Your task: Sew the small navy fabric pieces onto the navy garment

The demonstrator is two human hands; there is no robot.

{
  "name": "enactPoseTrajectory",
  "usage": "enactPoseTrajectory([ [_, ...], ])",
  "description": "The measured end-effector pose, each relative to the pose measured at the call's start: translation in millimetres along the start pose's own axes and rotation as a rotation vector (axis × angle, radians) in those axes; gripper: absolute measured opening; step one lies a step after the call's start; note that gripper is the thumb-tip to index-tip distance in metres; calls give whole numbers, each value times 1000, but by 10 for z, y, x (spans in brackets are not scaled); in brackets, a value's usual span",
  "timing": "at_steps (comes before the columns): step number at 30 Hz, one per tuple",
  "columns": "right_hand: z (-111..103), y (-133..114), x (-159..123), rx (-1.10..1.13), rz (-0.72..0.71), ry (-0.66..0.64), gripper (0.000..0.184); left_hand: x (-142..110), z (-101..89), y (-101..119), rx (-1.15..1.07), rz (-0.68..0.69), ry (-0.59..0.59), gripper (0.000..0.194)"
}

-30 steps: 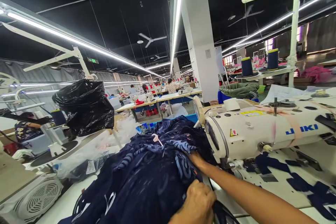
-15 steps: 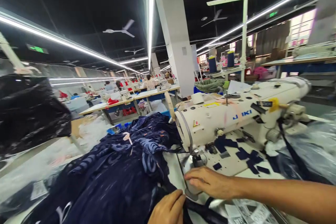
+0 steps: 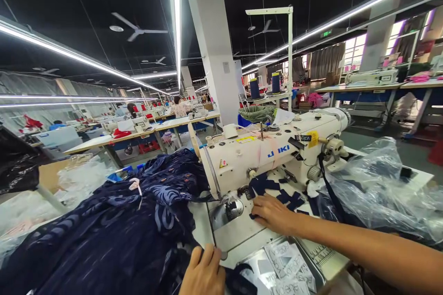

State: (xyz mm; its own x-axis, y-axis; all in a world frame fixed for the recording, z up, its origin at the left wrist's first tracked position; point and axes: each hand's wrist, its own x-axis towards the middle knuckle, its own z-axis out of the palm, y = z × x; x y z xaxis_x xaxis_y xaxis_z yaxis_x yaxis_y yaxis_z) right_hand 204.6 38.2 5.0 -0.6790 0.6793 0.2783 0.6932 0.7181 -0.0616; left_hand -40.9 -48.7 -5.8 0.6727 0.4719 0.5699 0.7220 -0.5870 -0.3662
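Note:
My left hand point(image 3: 204, 269) is at the bottom centre, its fingers bent over the edge of a navy garment point(image 3: 114, 239) heaped on the left. Pale wavy patterns run across this heap. My right hand point(image 3: 273, 213) reaches onto the bed of a white JUKI sewing machine point(image 3: 249, 159). Its fingertips are closed down on a small navy fabric piece point(image 3: 254, 216), mostly hidden beneath them. More small navy fabric pieces point(image 3: 265, 185) lie scattered under the machine arm, just beyond the hand. The metal needle plate point(image 3: 226, 214) is left of my right hand.
Printed white labels point(image 3: 290, 265) lie in a metal tray in front of the machine. Clear plastic bags point(image 3: 380, 184) cover the right of the table. Navy thread cones point(image 3: 254, 87) stand behind. A black plastic bag point(image 3: 17, 161) hangs at left. People sit at far tables.
My right hand has left the garment heap and moved right across the machine bed to the small navy pieces. My left hand stays at the garment's edge. The view has turned right.

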Motion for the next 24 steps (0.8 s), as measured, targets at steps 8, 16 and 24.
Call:
enactPoseTrajectory([
  [8, 96, -62, -1, 30, -254, 77, 14, 624, 45, 44, -441, -415, -276, 24],
  [16, 175, 9, 36, 220, -52, 111, 7, 639, 363, 65, -348, -288, -245, 26],
  [24, 237, -93, 80, -117, -164, 108, 16, 310, 204, 35, -455, -171, -180, 35],
])
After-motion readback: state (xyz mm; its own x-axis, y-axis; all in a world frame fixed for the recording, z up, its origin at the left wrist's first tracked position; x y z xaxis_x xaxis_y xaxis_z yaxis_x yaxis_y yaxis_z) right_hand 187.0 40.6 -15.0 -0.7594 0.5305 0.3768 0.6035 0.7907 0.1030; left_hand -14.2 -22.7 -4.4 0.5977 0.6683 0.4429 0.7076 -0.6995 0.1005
